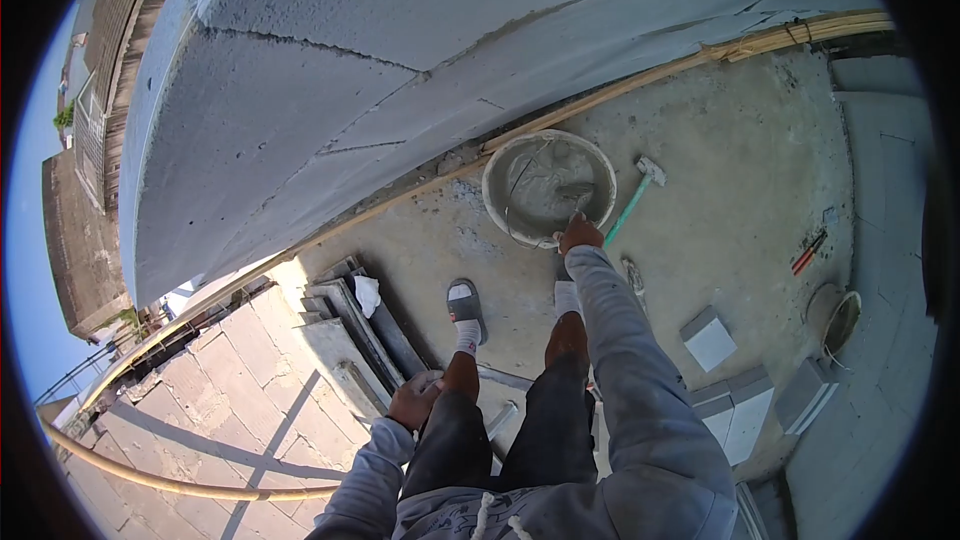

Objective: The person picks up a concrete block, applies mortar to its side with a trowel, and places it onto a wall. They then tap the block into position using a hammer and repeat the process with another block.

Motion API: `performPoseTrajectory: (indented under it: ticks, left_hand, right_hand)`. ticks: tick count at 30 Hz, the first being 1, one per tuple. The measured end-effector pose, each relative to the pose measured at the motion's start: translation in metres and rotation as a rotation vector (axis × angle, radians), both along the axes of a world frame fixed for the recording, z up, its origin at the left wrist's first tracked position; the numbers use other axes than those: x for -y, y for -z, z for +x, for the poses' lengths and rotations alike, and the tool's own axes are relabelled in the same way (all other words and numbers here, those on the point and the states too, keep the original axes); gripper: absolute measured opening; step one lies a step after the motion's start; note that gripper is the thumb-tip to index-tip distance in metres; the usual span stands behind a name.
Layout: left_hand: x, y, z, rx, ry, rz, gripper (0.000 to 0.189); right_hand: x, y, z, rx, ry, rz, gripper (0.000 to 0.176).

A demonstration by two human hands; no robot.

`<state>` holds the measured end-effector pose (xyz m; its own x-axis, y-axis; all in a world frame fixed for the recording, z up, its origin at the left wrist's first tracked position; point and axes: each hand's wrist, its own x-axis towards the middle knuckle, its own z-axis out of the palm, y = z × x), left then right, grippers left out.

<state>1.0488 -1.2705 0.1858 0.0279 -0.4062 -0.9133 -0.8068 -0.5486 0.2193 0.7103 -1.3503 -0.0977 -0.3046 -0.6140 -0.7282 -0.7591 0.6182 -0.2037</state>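
Observation:
My right hand [580,234] is closed at the near rim of a round tub [494,202] that holds wet grey mortar. A trowel [575,190] reaches from that hand into the mortar, its blade partly covered. The tub's thin wire handle lies at its left side. Beside my left knee, my left hand [415,399] rests with its fingers curled; what it holds, if anything, is hidden. Just right of the tub lies a mallet [650,172] with a green handle.
A grey block wall [300,120] rises ahead and left, with wooden strips [690,58] along its base. Stacked boards [365,335] lie near my left foot. Pale blocks [708,338], red-handled pliers [808,254] and a bucket [846,320] stand or lie at the right.

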Motion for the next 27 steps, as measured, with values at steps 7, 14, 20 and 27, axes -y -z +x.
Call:
performPoseTrajectory:
  ticks: [7,14,20,27]
  left_hand:
    - [-0.036,-0.003,0.078,0.103,-0.060,-0.116,0.035]
    - [-0.091,0.032,0.129,0.023,-0.269,-0.147,0.033]
    - [-0.112,0.055,0.115,-0.010,-0.380,-0.108,0.035]
    - [-0.103,0.054,0.097,0.035,-0.434,-0.084,0.036]
  right_hand:
    - [0.024,-0.048,-0.010,-0.147,-0.199,0.161,0.038]
    - [0.041,-0.103,-0.030,-0.418,-0.490,0.040,0.040]
    - [0.066,-0.103,-0.018,-0.410,-1.000,-0.299,0.027]
    - [0.128,-0.066,-0.002,-0.481,-0.979,-0.257,0.029]
